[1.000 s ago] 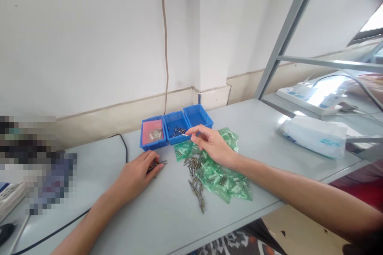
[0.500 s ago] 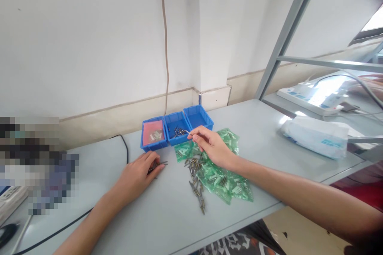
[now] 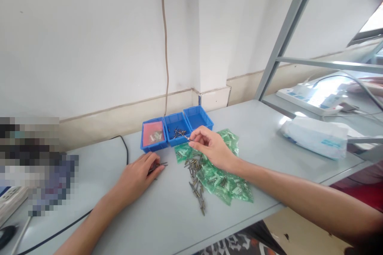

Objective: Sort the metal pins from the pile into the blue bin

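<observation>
My right hand (image 3: 211,147) pinches a thin metal pin (image 3: 188,138) between thumb and fingers, at the front right corner of the middle blue bin (image 3: 175,140). Several dark metal pins (image 3: 179,132) lie inside that bin. On the table to the left, my left hand (image 3: 142,172) is curled around several thin metal pins (image 3: 161,164), whose ends stick out past the fingers. Between the hands spreads a loose pile of metal pins (image 3: 196,185). Green plastic bags (image 3: 220,181) with more metal parts lie under and beside my right hand.
The left blue bin (image 3: 143,147) holds a pink bag (image 3: 148,129) with small parts; a third blue bin (image 3: 206,122) adjoins on the right. A black cable (image 3: 127,149) runs along the left. A white package (image 3: 314,137) lies near the metal rack (image 3: 278,44).
My right hand has shifted slightly, and the pin in its fingertips is tilted differently. My left hand stays in place with its pins.
</observation>
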The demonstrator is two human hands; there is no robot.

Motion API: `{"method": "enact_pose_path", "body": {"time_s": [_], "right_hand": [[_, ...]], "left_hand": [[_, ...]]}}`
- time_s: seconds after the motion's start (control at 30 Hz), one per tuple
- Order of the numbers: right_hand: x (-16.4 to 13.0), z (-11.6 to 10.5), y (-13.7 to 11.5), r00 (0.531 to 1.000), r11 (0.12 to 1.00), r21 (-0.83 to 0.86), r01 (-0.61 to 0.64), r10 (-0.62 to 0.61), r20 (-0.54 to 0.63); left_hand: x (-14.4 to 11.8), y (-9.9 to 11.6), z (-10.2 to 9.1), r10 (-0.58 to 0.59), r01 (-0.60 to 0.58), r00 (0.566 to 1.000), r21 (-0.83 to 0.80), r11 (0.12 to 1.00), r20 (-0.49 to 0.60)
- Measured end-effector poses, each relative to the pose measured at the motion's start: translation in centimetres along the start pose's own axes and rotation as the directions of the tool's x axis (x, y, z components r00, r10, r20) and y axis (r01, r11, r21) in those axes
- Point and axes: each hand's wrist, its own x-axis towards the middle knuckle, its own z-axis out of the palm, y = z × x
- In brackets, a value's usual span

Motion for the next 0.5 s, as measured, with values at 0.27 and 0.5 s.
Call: {"method": "enact_pose_path", "body": {"time_s": [0.27,0.5], "right_hand": [[-0.08,0.08,-0.25,0.999,1.0,0.015,0.025,-0.024,-0.022],[-0.17,0.13,-0.89,0.998,0.998,0.067,0.018,-0.014,-0.058]], "left_hand": [[-0.1,-0.02,-0.09,-0.018,0.018,1.0,-0.008,1.0,0.018],[-0.17,-0.12,-0.04,-0.011,0.011,1.0,-0.01,1.0,0.011]]}}
